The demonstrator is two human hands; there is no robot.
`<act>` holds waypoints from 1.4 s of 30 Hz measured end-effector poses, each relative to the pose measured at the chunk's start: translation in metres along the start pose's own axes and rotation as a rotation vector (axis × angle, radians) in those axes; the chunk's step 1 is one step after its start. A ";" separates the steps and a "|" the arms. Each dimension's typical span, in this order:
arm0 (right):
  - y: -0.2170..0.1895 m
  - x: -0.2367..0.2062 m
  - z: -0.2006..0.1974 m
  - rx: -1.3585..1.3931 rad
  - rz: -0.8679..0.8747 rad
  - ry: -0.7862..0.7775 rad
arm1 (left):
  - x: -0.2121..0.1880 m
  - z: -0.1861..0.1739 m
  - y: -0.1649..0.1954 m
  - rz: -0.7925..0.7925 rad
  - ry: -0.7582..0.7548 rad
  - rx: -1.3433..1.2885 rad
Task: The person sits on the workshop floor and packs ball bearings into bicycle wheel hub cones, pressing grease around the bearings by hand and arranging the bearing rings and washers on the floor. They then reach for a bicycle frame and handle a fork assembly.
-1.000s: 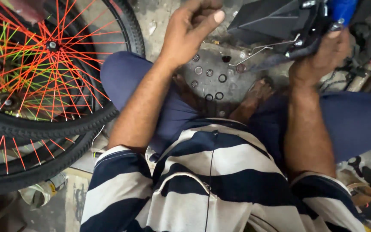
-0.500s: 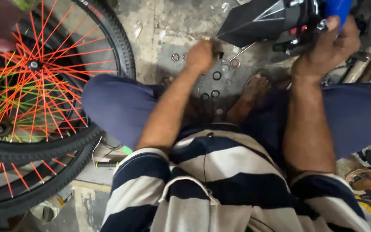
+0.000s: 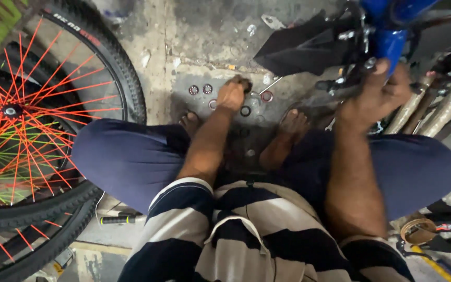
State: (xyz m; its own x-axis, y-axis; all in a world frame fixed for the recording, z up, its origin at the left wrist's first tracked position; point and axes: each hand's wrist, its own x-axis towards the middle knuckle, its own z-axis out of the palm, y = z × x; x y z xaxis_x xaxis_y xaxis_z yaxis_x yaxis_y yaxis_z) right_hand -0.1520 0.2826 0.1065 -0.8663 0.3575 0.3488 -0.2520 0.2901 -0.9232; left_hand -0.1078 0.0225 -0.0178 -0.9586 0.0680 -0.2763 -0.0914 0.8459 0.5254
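Note:
I sit with my knees apart on a stained concrete floor [image 3: 194,36]. My left hand [image 3: 232,95] reaches down between my feet, its fingertips bunched on the floor among several small metal rings [image 3: 200,90]; whether it holds one is hidden. My right hand [image 3: 378,98] is up at the right, closed around the lower end of a blue bicycle frame [image 3: 390,39] and the black fittings under it. A black mudguard [image 3: 298,48] sticks out left from that frame, above the rings.
Two bicycle wheels with black tyres and orange and green spokes [image 3: 32,130] lean at the left. A black-handled tool [image 3: 117,219] lies by my left thigh. Chrome fork tubes [image 3: 437,107] stand at the right, and a tape roll [image 3: 417,231] lies lower right.
My left hand has dropped from up near the frame down to the floor among the rings. The view has tilted down and right. My right hand has kept its hold.

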 end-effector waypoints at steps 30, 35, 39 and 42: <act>-0.100 -0.067 0.006 -0.039 0.021 -0.349 | -0.090 -0.295 0.137 0.660 0.331 -1.648; -0.117 -0.069 0.001 -0.042 0.028 -0.391 | -0.107 -0.301 0.147 0.685 0.321 -1.449; -0.120 -0.069 -0.003 -0.092 -0.028 -0.370 | -0.105 -0.309 0.147 0.539 0.241 -1.256; -0.120 -0.067 -0.006 -0.076 -0.019 -0.355 | -0.103 -0.309 0.147 0.465 0.096 -1.225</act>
State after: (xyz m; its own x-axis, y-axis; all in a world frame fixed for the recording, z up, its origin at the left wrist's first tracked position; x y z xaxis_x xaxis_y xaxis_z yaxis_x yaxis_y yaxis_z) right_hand -0.0610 0.2291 0.1944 -0.9608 0.0248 0.2762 -0.2486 0.3640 -0.8976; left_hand -0.1058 -0.0236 0.3362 -0.9774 0.1401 0.1584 0.1152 -0.2755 0.9544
